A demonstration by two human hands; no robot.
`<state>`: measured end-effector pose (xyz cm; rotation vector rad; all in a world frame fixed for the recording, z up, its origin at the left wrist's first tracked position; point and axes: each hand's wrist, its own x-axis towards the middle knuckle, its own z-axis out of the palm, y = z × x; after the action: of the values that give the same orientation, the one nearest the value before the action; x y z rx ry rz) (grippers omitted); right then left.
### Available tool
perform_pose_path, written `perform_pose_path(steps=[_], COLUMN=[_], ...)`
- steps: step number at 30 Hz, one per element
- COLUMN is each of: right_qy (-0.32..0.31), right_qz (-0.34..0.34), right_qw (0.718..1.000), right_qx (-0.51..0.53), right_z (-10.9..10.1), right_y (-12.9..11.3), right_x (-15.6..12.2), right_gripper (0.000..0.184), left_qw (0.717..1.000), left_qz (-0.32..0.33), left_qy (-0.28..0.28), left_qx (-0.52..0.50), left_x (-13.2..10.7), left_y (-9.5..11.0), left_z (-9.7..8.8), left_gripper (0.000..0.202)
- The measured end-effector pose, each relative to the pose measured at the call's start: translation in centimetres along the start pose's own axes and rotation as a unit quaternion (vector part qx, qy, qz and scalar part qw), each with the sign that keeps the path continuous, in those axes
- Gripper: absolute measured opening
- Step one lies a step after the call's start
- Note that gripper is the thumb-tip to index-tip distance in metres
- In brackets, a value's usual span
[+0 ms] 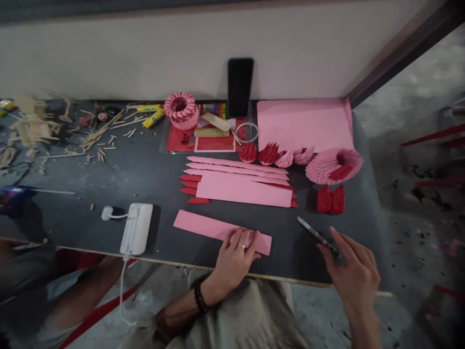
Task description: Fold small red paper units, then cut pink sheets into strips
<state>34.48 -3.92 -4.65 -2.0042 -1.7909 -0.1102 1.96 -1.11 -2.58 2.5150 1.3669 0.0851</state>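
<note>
A flat strip of pink paper (199,226) lies near the table's front edge. My left hand (234,252) rests on its right part, fingers curled and pressed down, holding it. A ring and a dark bead bracelet show on this hand. To the right, a slim metal craft knife (312,230) lies slanted on the table. Around its near end my right hand (354,264) has thumb and forefinger apart, not closed on it. Just behind the strip is a wider pink paper sheet (243,190) over red and pink strips with jagged edges.
Folded-paper pieces (334,166), two red bundles (330,199) and pink sheets (305,123) lie at right. A phone (240,87) leans on the back panel beside a pink-red paper ring (180,110). Leftward are a white power strip (137,229), wood sticks (100,133) and a person's leg (87,286).
</note>
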Motion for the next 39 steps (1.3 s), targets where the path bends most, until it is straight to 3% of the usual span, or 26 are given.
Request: perform_pose_path(steps=[3,7,12,19,22,27,33,39], right_qy=[-0.056,-0.119,-0.073,-0.011,-0.016,-0.028,-0.103,-0.092], right_qz=[-0.05,-0.117,-0.065,-0.014,0.015,0.02,-0.059,-0.108], right_qw=[0.997,0.986,0.993,0.998,0.992,0.968,0.973,0.98], right_qx=[-0.004,-0.003,0.061,0.058,0.122,0.249,0.197,0.139], right_z=[-0.7,-0.4,1.0,1.0,0.5,-0.1,0.4,1.9], right_y=[2.7,2.6,0.3,-1.3,-1.5,-0.1,0.1,-1.4], right_x=[-0.7,-1.1,-1.6,-2.8,-2.2,-1.5,-1.6,-1.3], right_gripper=[0.061,0.053,0.036,0.012,0.019,0.034,0.03,0.033], left_qw=[1.0,1.0,0.998,1.0,0.999,0.997,0.997,0.999], left_qz=[-0.018,0.025,0.063,0.002,-0.03,-0.038,-0.031,-0.002], left_qy=[-0.01,-0.012,0.006,-0.004,-0.005,0.042,0.021,0.007], left_qx=[-0.006,0.0,0.014,-0.007,-0.019,-0.059,-0.068,-0.049], left_x=[0.5,0.8,1.1,0.8,1.0,1.5,1.6,1.1], left_y=[0.3,0.0,0.1,1.6,1.5,1.2,0.8,0.6], left_z=[0.3,0.7,0.3,1.1,1.5,1.3,0.9,0.9], left_gripper=[0.051,0.05,0.052,0.052,0.044,0.034,0.037,0.045])
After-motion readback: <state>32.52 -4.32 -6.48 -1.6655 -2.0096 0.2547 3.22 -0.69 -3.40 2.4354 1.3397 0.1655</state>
